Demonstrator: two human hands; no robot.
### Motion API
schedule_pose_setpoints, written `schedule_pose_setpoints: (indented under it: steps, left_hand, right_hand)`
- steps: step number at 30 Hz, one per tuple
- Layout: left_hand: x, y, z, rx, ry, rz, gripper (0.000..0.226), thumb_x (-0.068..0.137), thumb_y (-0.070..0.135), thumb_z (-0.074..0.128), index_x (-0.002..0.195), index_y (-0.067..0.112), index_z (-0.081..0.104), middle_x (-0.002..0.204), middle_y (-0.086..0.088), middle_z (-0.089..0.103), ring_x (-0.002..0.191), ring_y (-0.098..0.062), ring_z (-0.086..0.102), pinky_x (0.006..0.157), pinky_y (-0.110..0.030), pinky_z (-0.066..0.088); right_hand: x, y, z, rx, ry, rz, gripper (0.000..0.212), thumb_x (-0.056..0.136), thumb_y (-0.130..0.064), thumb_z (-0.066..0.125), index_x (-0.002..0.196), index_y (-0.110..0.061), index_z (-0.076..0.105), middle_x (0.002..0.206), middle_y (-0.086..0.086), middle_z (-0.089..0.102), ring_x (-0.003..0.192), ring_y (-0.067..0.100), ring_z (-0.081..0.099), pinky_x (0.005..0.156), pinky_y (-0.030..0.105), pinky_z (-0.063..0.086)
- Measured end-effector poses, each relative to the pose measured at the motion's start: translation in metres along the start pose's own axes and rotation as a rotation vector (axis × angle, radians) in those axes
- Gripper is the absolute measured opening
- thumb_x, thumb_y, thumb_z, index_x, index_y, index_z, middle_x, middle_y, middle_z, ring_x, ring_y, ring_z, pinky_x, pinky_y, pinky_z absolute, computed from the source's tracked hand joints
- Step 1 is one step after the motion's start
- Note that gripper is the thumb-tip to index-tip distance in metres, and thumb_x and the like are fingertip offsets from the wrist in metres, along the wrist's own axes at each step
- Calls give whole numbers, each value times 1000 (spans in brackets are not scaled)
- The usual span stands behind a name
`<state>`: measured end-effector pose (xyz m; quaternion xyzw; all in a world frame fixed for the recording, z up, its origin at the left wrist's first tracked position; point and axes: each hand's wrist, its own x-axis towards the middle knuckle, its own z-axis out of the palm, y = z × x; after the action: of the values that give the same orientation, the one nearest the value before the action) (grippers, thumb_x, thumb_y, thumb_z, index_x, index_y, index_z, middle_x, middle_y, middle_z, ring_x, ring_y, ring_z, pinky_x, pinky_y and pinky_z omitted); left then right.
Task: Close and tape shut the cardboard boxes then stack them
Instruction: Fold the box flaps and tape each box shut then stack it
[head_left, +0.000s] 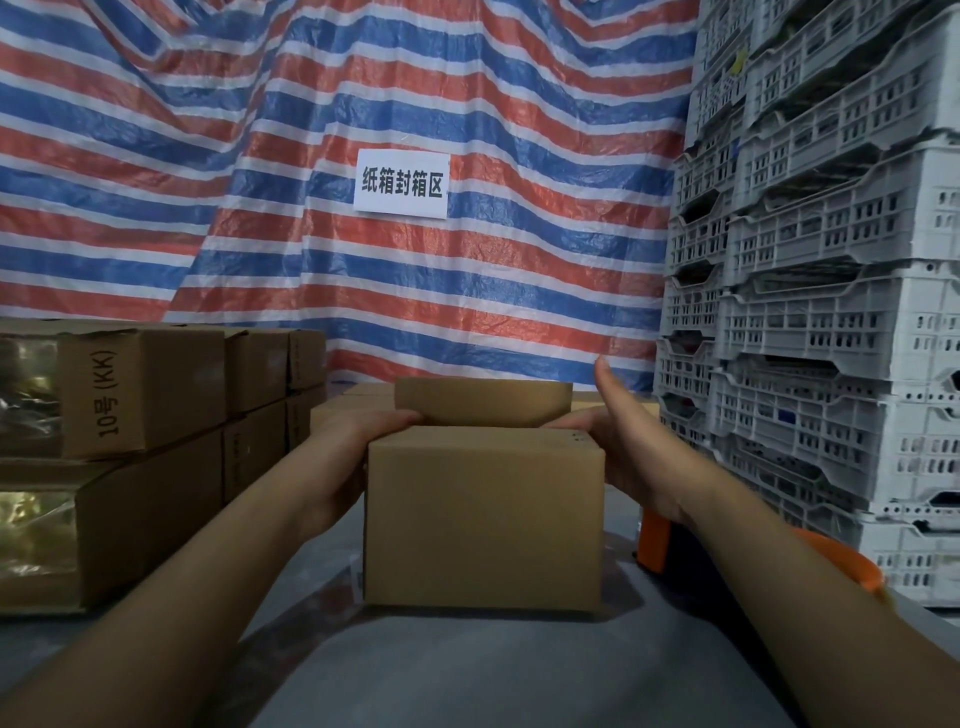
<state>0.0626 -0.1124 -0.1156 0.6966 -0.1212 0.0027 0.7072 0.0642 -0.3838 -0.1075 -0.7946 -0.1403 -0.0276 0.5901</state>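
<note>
A small brown cardboard box (483, 519) stands on the grey table in front of me. Its far flap (483, 402) still stands upright behind the top. My left hand (353, 447) lies on the box's left top edge, fingers reaching over the top. My right hand (618, 441) rests against the right top edge with fingers laid inward and the thumb pointing up. An orange tape dispenser (657, 543) lies on the table to the right, partly hidden by my right forearm.
Taped cardboard boxes (140, 395) are stacked in two layers at the left. More flat cardboard lies behind the box. White plastic crates (810, 322) tower at the right. A striped tarp with a white sign (401, 184) hangs behind the grey table (467, 675).
</note>
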Motion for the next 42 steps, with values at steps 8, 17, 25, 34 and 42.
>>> schedule_pose_setpoints:
  steps: [8,17,25,34,42]
  left_hand:
    - [4,-3,0,-55,42,16,24,93,22,61,115,13,67,115,-19,68,96,-27,64,88,-38,49]
    - [10,-5,-2,-142,85,209,65,90,3,62,141,36,40,124,6,63,113,-18,63,88,-36,52]
    - [9,-4,-5,151,192,254,12,93,19,63,99,19,74,104,-3,71,102,-20,63,89,-34,48]
    - [14,-8,-7,144,205,252,18,91,23,66,83,9,72,85,-8,70,87,-23,63,83,-36,46]
    - [14,-7,-9,171,195,192,18,91,25,66,86,11,77,100,-15,72,103,-30,64,100,-45,45]
  right_hand:
    - [-1,1,2,60,42,-19,21,97,-21,63,94,-15,82,101,11,77,87,16,71,74,25,58]
    - [-3,-4,7,127,52,37,21,98,-21,61,101,-12,79,101,12,76,86,17,70,74,28,54]
    - [-5,-1,8,208,32,82,24,97,-30,62,101,-15,79,99,9,77,83,14,73,71,27,51]
    - [-2,5,19,268,260,-229,27,70,-37,78,85,-15,83,104,1,78,87,10,73,68,18,56]
    - [2,12,17,173,243,-310,34,66,-53,75,81,-24,83,100,1,78,97,13,73,84,27,56]
